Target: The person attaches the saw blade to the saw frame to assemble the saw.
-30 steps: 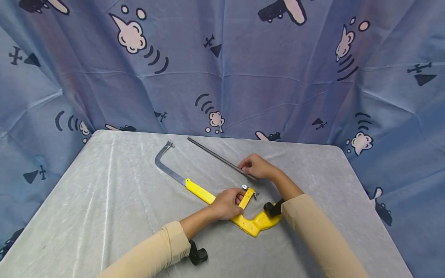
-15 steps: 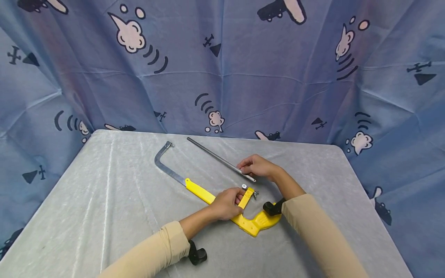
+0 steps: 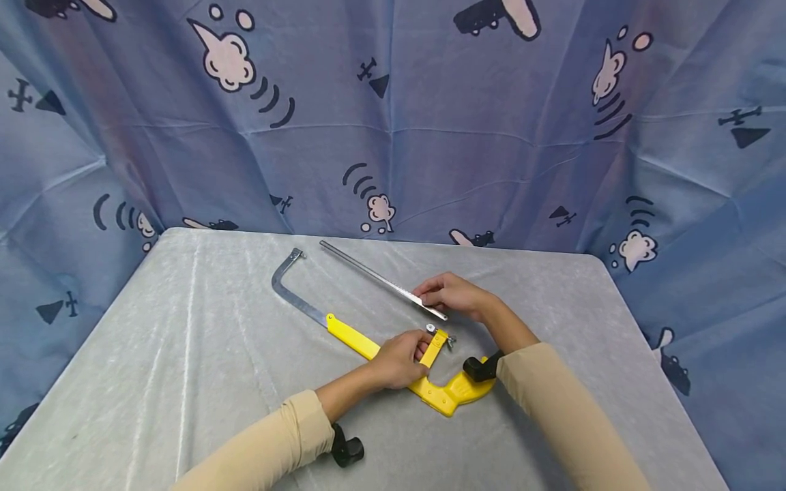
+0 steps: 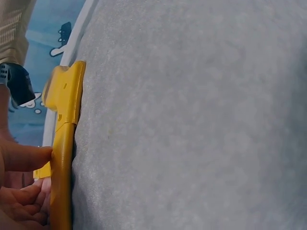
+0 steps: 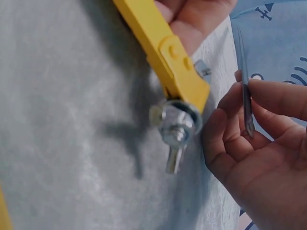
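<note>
A hacksaw frame (image 3: 352, 339) with a yellow grip and grey bow lies slantwise on the table in the head view. My left hand (image 3: 399, 359) holds its yellow bar by the handle end; in the left wrist view the thumb lies against the bar (image 4: 64, 158). Beyond the frame, my right hand (image 3: 454, 296) pinches a thin grey hacksaw blade (image 3: 368, 271) near its closer end. Seen almost edge-on in the right wrist view, the blade (image 5: 244, 67) sits between thumb and fingers. A wing nut (image 5: 175, 139) is on the frame's near post, apart from the blade.
A pale grey cloth covers the table (image 3: 215, 382). Behind it hangs a blue patterned curtain (image 3: 454, 170). Black wrist mounts (image 3: 348, 450) sit at both cuffs, the right one over the saw handle.
The right hand has shifted slightly left with the blade, whose face has turned and now looks brighter. The left hand and the frame stay almost where they were.
</note>
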Tool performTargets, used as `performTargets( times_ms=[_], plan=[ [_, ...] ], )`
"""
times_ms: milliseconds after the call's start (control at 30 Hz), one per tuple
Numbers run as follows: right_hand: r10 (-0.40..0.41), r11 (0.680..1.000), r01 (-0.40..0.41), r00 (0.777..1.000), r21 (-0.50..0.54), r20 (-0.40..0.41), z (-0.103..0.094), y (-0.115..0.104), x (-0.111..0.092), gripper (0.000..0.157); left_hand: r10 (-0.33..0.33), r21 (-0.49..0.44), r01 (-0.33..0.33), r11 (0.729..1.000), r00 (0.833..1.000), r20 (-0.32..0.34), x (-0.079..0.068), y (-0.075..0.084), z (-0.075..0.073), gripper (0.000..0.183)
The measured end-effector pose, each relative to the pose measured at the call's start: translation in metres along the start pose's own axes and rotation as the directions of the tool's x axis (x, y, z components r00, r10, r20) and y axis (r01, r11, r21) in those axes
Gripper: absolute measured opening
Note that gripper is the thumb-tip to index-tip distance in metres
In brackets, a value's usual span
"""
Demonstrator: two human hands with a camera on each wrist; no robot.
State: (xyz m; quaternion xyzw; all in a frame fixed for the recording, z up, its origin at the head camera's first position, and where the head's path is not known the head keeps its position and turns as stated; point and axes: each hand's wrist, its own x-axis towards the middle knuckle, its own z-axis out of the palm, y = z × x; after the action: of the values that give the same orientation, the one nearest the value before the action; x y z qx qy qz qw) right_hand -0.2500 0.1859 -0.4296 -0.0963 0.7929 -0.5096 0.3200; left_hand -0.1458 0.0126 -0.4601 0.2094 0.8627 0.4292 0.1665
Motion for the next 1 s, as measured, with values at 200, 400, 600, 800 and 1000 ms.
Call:
performTargets(
  times_ms=[200,400,600,800,1000],
  plan=[
    [0.006,1.000,-0.007,1.000,0.024,0.010,0.005,-0.005,0.000,0.031,-0.005,0.019,0.005,1.000,1.000,0.010,0.000,0.000,0.000,0.039],
    [-0.010,1.000,0.010,1.000,0.020,0.022,0.009,-0.007,0.001,0.031,0.008,0.029,-0.008,1.000,1.000,0.006,0.000,-0.001,0.000,0.037],
    [-0.017,1.000,0.016,0.999,0.024,0.044,0.013,-0.010,0.002,0.032,0.012,0.022,-0.012,1.000,1.000,0.005,0.000,-0.001,0.000,0.036],
    [-0.017,1.000,0.016,0.998,0.024,0.054,0.017,-0.011,0.003,0.030,0.016,0.020,-0.017,1.000,1.000,0.005,0.000,-0.002,0.000,0.037],
    [-0.016,1.000,0.016,0.999,0.012,0.052,0.018,-0.011,0.004,0.031,0.016,0.020,-0.016,1.000,1.000,0.007,0.000,-0.002,-0.001,0.037]
  ],
)
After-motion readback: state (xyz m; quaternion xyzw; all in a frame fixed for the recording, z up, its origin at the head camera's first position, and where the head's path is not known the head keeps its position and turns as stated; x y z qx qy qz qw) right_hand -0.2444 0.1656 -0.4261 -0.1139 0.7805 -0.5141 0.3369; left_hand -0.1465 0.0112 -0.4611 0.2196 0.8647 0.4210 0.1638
